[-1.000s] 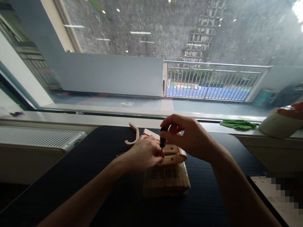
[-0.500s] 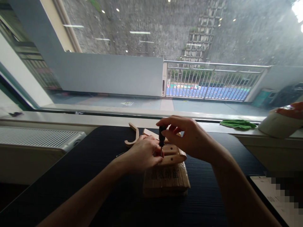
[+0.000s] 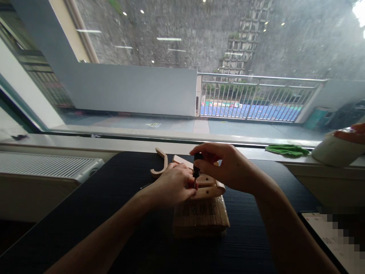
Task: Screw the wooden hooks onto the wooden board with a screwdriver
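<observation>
Screwdriver stands nearly upright over the cardboard, its tip at the wooden part lying there. Right hand pinches the handle. Left hand rests on the part, fingers gathered near the tip; what they pinch, I cannot tell. Wooden hook lies beyond the cardboard, leftward.

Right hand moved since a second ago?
Yes, slightly: the right hand on the black-handled screwdriver now sits a little lower against the windowsill.
</observation>
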Demonstrator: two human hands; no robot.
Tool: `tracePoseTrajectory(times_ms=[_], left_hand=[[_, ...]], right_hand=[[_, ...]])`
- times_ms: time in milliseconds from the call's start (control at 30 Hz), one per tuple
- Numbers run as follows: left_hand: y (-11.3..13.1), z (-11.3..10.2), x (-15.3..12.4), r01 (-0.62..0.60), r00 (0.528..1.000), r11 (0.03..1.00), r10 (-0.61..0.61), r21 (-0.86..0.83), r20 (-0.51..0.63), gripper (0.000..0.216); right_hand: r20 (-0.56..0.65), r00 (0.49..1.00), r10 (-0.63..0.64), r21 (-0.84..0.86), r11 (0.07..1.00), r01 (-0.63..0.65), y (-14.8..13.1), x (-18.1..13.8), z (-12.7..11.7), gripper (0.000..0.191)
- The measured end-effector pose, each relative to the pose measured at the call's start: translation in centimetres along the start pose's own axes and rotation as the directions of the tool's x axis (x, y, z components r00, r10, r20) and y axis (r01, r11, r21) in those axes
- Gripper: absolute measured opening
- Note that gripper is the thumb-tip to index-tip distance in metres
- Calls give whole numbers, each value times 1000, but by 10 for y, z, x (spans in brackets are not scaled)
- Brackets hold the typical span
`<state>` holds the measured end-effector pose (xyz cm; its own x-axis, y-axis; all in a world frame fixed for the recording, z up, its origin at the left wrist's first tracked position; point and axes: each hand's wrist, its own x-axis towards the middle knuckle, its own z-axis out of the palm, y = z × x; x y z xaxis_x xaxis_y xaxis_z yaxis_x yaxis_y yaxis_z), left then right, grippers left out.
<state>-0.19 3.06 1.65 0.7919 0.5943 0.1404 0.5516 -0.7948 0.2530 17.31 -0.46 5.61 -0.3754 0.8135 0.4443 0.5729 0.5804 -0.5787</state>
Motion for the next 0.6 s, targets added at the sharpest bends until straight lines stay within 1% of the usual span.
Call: tracePoseTrajectory(times_ms=[100,233,367,467,600], left_hand=[[1,-1,0,-6,999,1000,6,-1,32,26],[2,-1,-1,30,998,999,-31,14,55,25],[-1,1,0,17,999,1000,-17,7,28,24],[-4,5,0,-17,1000,1000,17,11,-4,25],[-6,8,1,-3,998,1000,5,27,-65,22]], right_hand=[[-19,999,28,-18,999,-28,2,0,0,18],[-43,998,55,-70,996,-58,3,0,2,29],[-61,997,48,-58,997,-52,2,0,2,23],[-27,999,31,-15,999,-31,-1,1,1,20],[4,1000,4,18,1000,-4,-2,2,2,20]])
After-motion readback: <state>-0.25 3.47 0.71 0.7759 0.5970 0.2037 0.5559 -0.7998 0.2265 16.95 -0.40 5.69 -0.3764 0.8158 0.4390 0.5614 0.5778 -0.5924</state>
